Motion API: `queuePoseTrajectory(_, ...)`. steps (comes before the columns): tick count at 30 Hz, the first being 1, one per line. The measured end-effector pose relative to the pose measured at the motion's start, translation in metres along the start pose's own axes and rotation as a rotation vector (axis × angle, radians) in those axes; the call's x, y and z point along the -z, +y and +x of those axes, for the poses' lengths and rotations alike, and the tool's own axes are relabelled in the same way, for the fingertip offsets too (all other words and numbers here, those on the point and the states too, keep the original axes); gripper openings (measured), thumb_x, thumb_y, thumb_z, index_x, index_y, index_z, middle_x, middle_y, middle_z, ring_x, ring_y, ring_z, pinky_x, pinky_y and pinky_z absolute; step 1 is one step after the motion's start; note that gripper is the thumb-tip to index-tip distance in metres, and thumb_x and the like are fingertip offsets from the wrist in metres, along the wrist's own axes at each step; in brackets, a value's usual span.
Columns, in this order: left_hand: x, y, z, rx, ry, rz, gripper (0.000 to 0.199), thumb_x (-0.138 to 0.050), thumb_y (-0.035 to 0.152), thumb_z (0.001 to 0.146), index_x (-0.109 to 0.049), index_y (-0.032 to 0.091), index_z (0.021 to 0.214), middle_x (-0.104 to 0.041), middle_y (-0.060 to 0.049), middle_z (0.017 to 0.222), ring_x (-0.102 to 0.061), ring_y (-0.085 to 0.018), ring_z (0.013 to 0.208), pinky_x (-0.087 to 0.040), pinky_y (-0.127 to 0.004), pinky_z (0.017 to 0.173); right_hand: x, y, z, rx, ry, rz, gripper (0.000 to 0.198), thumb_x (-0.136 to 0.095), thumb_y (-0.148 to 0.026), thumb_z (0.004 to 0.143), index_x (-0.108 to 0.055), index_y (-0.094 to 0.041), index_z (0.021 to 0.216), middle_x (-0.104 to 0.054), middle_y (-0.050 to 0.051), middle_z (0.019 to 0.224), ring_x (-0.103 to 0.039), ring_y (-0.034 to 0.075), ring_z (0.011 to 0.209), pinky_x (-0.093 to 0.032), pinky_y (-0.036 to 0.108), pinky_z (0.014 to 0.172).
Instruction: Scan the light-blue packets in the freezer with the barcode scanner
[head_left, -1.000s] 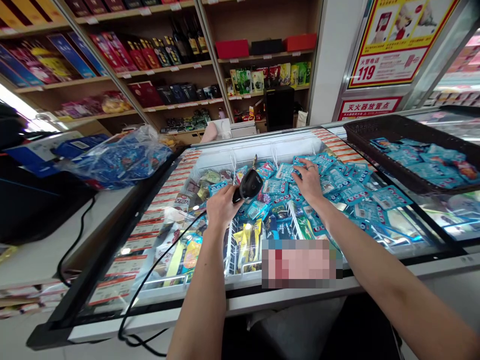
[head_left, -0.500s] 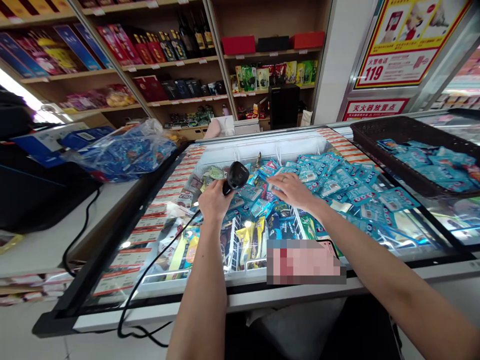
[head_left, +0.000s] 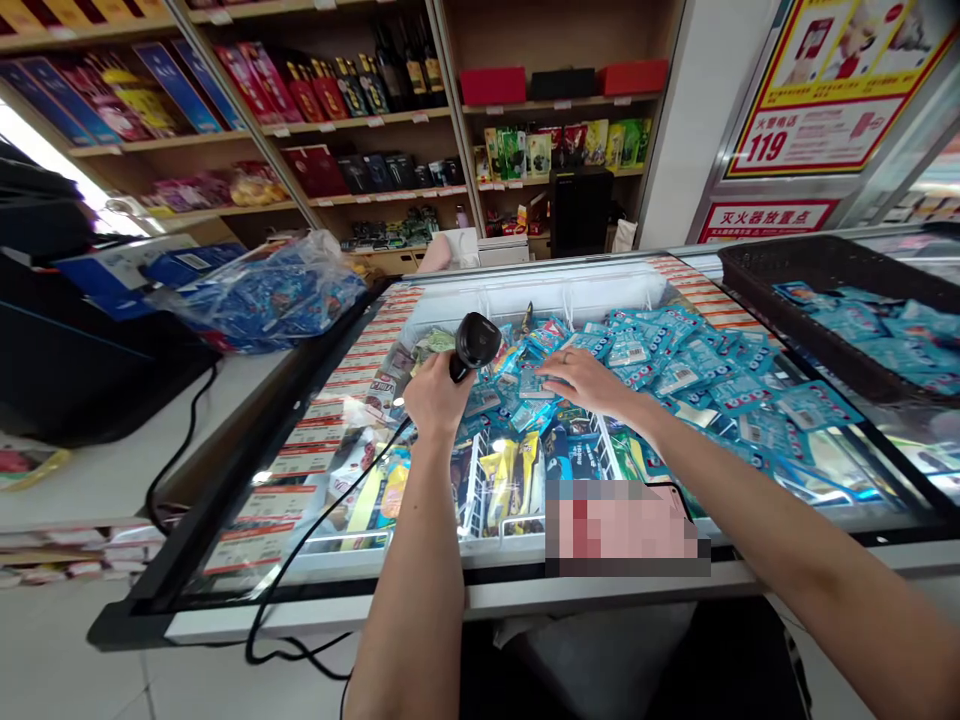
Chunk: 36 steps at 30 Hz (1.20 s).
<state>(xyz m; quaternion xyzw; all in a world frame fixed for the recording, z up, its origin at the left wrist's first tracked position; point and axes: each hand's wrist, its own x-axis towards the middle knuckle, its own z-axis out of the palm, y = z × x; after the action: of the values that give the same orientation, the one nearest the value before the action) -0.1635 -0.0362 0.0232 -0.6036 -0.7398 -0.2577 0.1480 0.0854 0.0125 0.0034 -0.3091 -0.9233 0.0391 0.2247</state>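
Note:
In my left hand (head_left: 436, 395) is a black handheld barcode scanner (head_left: 477, 342), its head pointing right over the packets. Its cable runs down to the left. My right hand (head_left: 581, 380), a ring on one finger, has its fingertips at the edge of a small blue packet (head_left: 534, 384) just right of the scanner; how firmly they grip it is hard to see. Many similar blue packets (head_left: 679, 372) lie spread in a heap over the glass freezer top (head_left: 442, 298), mostly right of my right hand.
A dark basket (head_left: 832, 345) with more blue packets stands at right. A blurred pink phone-like object (head_left: 630, 530) lies on the front edge. To the left is a clear plastic bag of blue packets (head_left: 277, 290). The black cable (head_left: 300, 545) loops over the freezer's front edge. Stocked shelves stand behind.
The view has shifted slightly, moving the scene rightward. My right hand is a little closer to the scanner, with a blue packet now flat at its fingertips. My left hand still holds the scanner.

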Motion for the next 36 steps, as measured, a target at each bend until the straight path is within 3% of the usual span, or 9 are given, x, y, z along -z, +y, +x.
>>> queuePoseTrajectory(4, 0.000, 0.001, -0.001, -0.030, 0.005, -0.009, 0.034, -0.053, 0.044, 0.079, -0.060, 0.026, 0.107, -0.067, -0.003, 0.102, -0.062, -0.023, 0.089, -0.039, -0.030, 0.064, -0.003, 0.013, 0.018, -0.048, -0.110, -0.048, 0.058, -0.041, -0.055, 0.088, -0.045, -0.021, 0.135, -0.047, 0.012, 0.136, -0.043, 0.029, 0.123, -0.032, 0.046, 0.100)
queuePoseTrajectory(7, 0.000, 0.002, -0.001, -0.038, 0.002, -0.009, 0.034, -0.054, 0.044, 0.079, -0.060, 0.026, 0.107, -0.067, -0.003, 0.102, -0.061, -0.023, 0.092, -0.039, -0.030, 0.064, -0.005, 0.021, 0.028, -0.062, -0.206, -0.086, 0.073, -0.050, -0.066, 0.078, -0.044, -0.022, 0.135, -0.052, 0.013, 0.131, -0.043, 0.034, 0.121, -0.029, 0.049, 0.100)
queuePoseTrajectory(10, 0.000, 0.002, -0.001, -0.043, -0.001, -0.010, 0.035, -0.054, 0.044, 0.079, -0.060, 0.025, 0.107, -0.067, -0.004, 0.103, -0.061, -0.023, 0.093, -0.040, -0.030, 0.066, -0.007, 0.027, 0.033, -0.108, -0.193, -0.090, 0.083, -0.065, -0.067, 0.063, -0.048, -0.021, 0.131, -0.055, 0.014, 0.123, -0.045, 0.034, 0.116, -0.032, 0.048, 0.097)
queuePoseTrajectory(14, 0.001, 0.003, -0.002, -0.065, 0.009, -0.029, 0.035, -0.054, 0.043, 0.079, -0.061, 0.025, 0.108, -0.067, -0.005, 0.102, -0.061, -0.024, 0.092, -0.040, -0.030, 0.066, -0.010, 0.033, 0.035, -0.253, -0.025, 0.013, 0.078, -0.074, -0.060, 0.055, -0.056, -0.019, 0.119, -0.059, 0.013, 0.114, -0.048, 0.033, 0.110, -0.038, 0.045, 0.090)
queuePoseTrajectory(18, 0.000, 0.005, -0.003, -0.087, 0.018, -0.043, 0.036, -0.055, 0.041, 0.078, -0.061, 0.024, 0.109, -0.067, -0.006, 0.101, -0.061, -0.024, 0.093, -0.040, -0.030, 0.067, -0.012, 0.043, 0.031, -0.380, 0.150, 0.354, 0.042, -0.065, -0.052, 0.068, -0.062, -0.019, 0.094, -0.063, 0.003, 0.085, -0.057, 0.021, 0.080, -0.045, 0.035, 0.073)
queuePoseTrajectory(21, -0.001, 0.006, -0.003, -0.093, 0.026, -0.042, 0.035, -0.055, 0.042, 0.079, -0.062, 0.023, 0.108, -0.067, -0.005, 0.102, -0.061, -0.024, 0.093, -0.040, -0.029, 0.067, -0.010, 0.051, 0.026, -0.420, 0.303, 0.578, 0.030, -0.063, -0.047, 0.071, -0.060, -0.019, 0.082, -0.060, -0.001, 0.074, -0.055, 0.016, 0.069, -0.046, 0.031, 0.066)
queuePoseTrajectory(27, -0.004, 0.006, -0.002, -0.154, 0.036, -0.075, 0.035, -0.056, 0.042, 0.078, -0.061, 0.023, 0.107, -0.067, -0.005, 0.100, -0.061, -0.023, 0.093, -0.039, -0.029, 0.067, 0.007, 0.054, 0.015, -0.580, 0.537, 0.814, 0.031, -0.063, -0.048, 0.071, -0.055, -0.022, 0.086, -0.054, -0.001, 0.073, -0.054, 0.015, 0.058, -0.051, 0.034, 0.052)
queuePoseTrajectory(31, -0.006, 0.009, -0.004, -0.236, 0.015, -0.113, 0.034, -0.056, 0.043, 0.079, -0.061, 0.023, 0.106, -0.067, -0.004, 0.097, -0.061, -0.022, 0.092, -0.039, -0.027, 0.067, 0.016, 0.056, -0.004, -0.641, 0.668, 0.853, 0.033, -0.064, -0.047, 0.070, -0.051, -0.022, 0.088, -0.046, -0.003, 0.064, -0.052, 0.015, 0.053, -0.054, 0.039, 0.052)
queuePoseTrajectory(36, -0.009, 0.018, -0.009, -0.333, -0.067, -0.116, 0.034, -0.057, 0.042, 0.078, -0.061, 0.024, 0.107, -0.067, -0.004, 0.097, -0.062, -0.021, 0.090, -0.040, -0.027, 0.066, 0.012, 0.064, -0.026, -0.684, 0.699, 0.796, 0.039, -0.062, -0.053, 0.070, -0.049, -0.024, 0.092, -0.046, -0.003, 0.064, -0.058, 0.020, 0.053, -0.052, 0.040, 0.050)
